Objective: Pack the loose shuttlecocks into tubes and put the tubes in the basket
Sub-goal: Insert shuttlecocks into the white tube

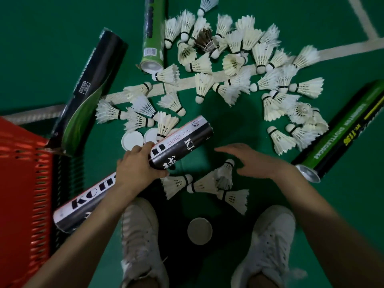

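Note:
My left hand (138, 166) grips the middle of a long black-and-white tube (182, 142) that slants from lower left to upper right above the green floor. My right hand (257, 161) hovers open, palm down, just right of a small cluster of white shuttlecocks (199, 183) lying in front of my shoes. Many more loose shuttlecocks (239, 65) are scattered across the floor beyond. The red basket (22, 163) stands at the left edge.
A black tube (91, 86) leans by the basket, a green tube (152, 36) lies at the top, and another green tube (340, 134) lies at the right. White caps (133, 140) sit near the held tube; a round cap (200, 230) lies between my white shoes (268, 248).

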{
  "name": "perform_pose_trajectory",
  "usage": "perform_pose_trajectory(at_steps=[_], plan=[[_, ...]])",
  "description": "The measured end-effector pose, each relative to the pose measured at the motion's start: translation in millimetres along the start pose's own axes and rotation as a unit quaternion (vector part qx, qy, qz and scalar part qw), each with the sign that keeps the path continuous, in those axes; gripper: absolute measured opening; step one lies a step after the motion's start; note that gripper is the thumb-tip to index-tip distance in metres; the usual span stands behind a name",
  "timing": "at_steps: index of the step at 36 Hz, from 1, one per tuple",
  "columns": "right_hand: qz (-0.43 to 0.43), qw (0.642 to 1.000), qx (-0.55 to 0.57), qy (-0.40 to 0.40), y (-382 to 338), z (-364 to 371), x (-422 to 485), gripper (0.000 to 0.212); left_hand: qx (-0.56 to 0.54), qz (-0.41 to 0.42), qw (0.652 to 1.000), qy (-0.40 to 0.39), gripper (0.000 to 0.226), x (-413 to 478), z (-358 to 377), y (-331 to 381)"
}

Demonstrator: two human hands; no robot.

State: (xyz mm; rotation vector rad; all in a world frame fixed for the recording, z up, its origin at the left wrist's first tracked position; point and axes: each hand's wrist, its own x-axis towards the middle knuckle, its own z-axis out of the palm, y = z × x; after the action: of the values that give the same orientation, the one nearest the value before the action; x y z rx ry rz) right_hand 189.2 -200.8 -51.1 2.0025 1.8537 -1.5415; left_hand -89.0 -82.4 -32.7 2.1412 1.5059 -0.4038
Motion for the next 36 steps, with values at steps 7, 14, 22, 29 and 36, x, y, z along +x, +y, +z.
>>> perform_pose_trajectory(at_steps=[7,14,22,29,36], plan=[[-0.02,0.989,-0.147,0.021,12,32,9,0.078,-0.005,0.019,1.0,-0.005,0.086,-2,6,7],[0.025,0.969,-0.03,0.246,30,37,10,0.042,0.003,0.018,1.0,-0.01,0.089,-2,10,14],[0.065,0.797,0.458,0.388,16,4,0,0.076,-0.013,0.031,0.999,-0.01,0.091,0,11,22],[0.007,0.681,0.634,0.367,-20,-26,8,0.033,-0.066,0.052,0.996,-0.009,0.088,-3,6,24],[0.014,0.809,0.497,0.313,-44,-29,9,0.038,-0.073,0.079,0.994,0.013,0.09,-4,1,29]])
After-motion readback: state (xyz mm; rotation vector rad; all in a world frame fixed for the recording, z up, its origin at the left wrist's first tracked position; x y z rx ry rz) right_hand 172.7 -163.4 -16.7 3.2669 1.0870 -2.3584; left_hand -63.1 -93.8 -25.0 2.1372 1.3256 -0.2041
